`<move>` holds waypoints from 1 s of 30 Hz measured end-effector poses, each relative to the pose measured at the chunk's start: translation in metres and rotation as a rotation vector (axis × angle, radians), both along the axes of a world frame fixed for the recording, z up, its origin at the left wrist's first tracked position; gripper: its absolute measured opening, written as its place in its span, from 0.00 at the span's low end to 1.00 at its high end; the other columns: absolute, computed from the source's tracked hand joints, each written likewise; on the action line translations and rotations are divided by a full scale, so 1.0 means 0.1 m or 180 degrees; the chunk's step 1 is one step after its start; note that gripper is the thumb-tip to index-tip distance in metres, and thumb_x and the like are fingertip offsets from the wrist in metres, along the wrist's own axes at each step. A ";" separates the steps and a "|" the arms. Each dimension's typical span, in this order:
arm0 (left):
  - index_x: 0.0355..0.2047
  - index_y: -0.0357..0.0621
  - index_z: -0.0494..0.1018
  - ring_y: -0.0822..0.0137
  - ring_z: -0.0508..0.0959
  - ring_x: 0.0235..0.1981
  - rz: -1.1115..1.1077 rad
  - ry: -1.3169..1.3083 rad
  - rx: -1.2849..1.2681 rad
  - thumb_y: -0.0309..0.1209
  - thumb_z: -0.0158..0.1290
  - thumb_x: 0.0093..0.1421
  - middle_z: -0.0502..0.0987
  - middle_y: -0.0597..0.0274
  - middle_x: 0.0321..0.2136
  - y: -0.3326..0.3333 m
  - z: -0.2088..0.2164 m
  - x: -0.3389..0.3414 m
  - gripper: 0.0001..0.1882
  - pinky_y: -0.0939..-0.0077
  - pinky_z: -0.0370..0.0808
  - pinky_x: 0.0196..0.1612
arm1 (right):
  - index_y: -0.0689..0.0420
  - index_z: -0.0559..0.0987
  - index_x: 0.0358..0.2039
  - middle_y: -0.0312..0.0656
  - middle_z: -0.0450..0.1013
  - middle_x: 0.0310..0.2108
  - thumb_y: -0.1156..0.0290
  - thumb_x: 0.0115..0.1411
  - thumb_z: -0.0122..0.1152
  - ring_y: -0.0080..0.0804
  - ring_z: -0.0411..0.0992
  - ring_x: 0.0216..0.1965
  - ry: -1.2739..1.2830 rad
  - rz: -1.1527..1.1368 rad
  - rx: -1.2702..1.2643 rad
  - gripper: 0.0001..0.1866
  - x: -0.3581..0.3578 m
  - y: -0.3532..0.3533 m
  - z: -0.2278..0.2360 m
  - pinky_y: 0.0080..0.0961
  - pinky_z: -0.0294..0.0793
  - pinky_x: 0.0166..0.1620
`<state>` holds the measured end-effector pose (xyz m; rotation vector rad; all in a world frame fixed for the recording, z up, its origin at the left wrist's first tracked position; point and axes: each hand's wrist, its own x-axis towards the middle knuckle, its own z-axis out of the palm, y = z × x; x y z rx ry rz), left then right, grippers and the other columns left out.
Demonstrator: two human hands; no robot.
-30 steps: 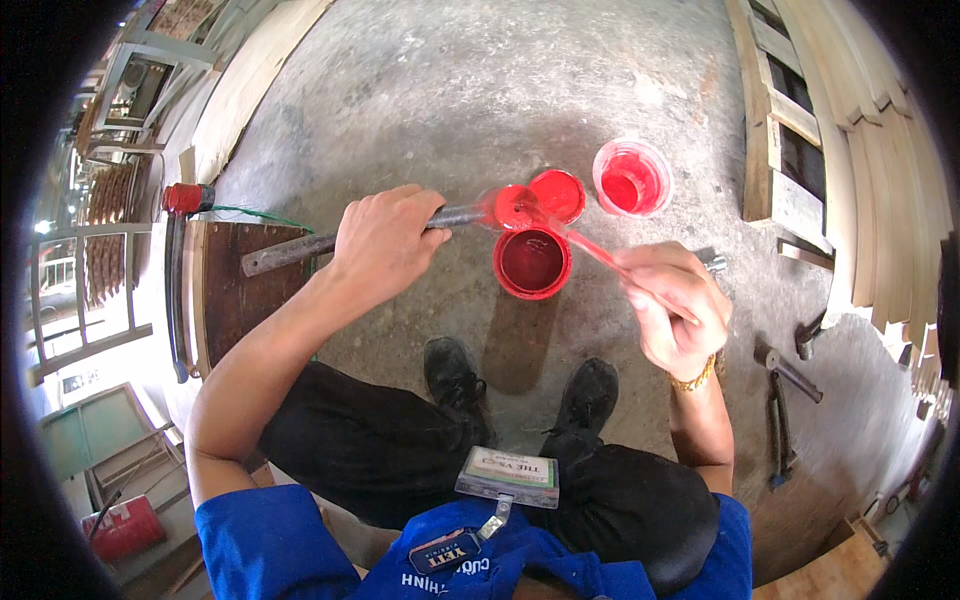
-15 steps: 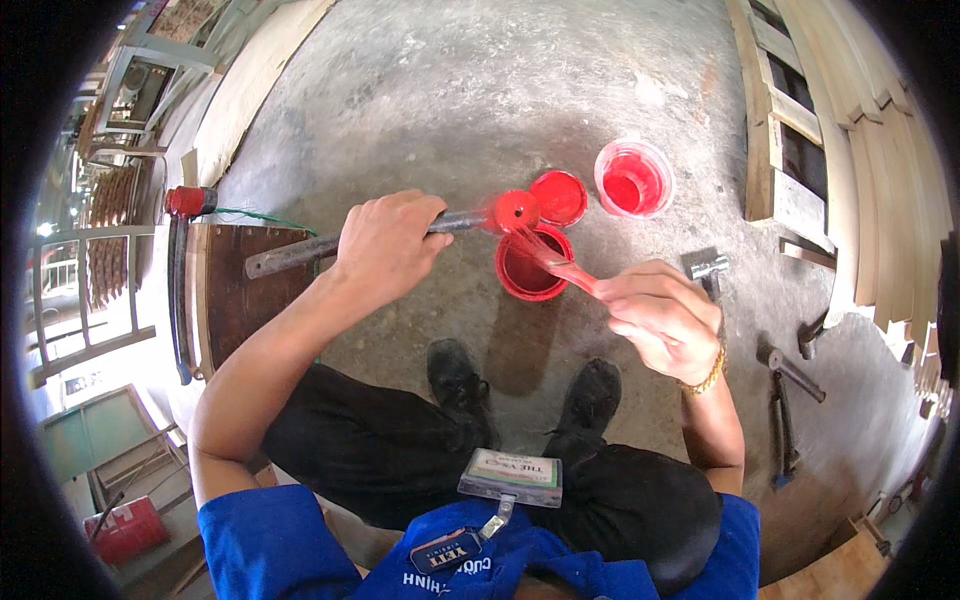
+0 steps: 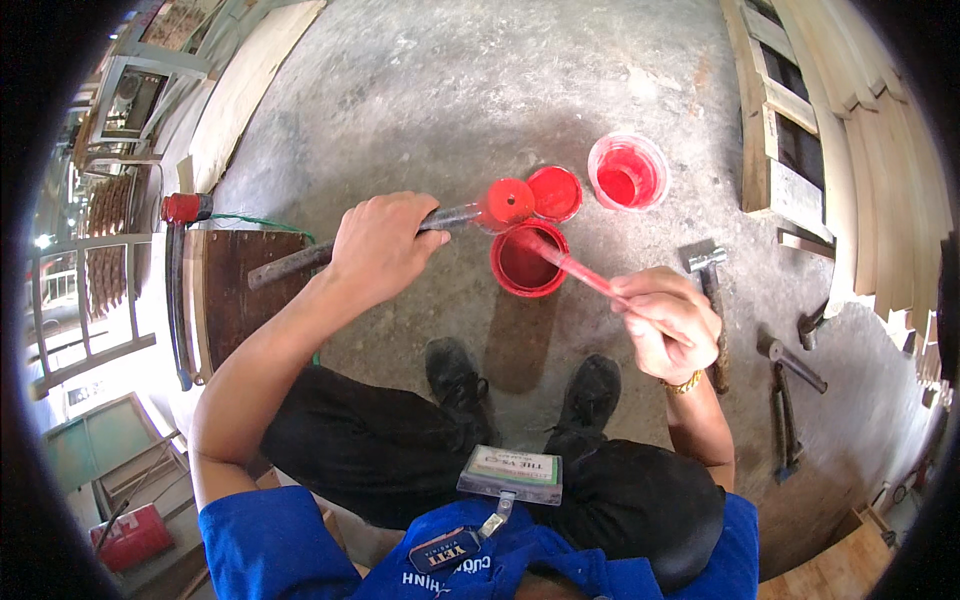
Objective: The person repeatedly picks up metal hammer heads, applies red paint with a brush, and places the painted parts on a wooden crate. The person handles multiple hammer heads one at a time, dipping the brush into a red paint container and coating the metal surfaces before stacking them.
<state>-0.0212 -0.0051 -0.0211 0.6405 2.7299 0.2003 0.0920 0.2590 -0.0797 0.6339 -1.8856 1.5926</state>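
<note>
At the red pot (image 3: pixel 527 292), right hand (image 3: pixel 672 322) pinches brush (image 3: pixel 585 274), left hand (image 3: pixel 383 240) grips red-headed tool (image 3: pixel 509 202). Likely loading bristles; next stroke would want tool steady.

L hand (image 3: pixel 385 240) gripped a tool (image 3: pixel 457 217) w/ a grey shaft & round red head, held nr the can (image 3: pixel 530 292). R hand (image 3: pixel 672 325) had a red brush (image 3: pixel 588 275) btwn thumb & fingers, its end at the can's mouth; couldn't tell if dipped. Red lid (image 3: pixel 555 193) lay just beyond the can, tub (image 3: pixel 663 182) w/ red paint to its rt. Hammer (image 3: pixel 706 260) lay on the floor (image 3: pixel 450 110), partly behind R hand.
</note>
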 end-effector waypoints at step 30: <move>0.25 0.33 0.68 0.64 0.68 0.19 0.0478 -0.1198 0.0696 0.37 0.52 0.55 0.67 0.54 0.16 0.08 0.04 0.05 0.16 0.67 0.64 0.25 | 0.63 0.74 0.32 0.47 0.75 0.29 0.82 0.54 0.57 0.27 0.74 0.28 -0.0477 -0.0434 -0.0351 0.04 -0.22 -0.24 0.12 0.20 0.73 0.31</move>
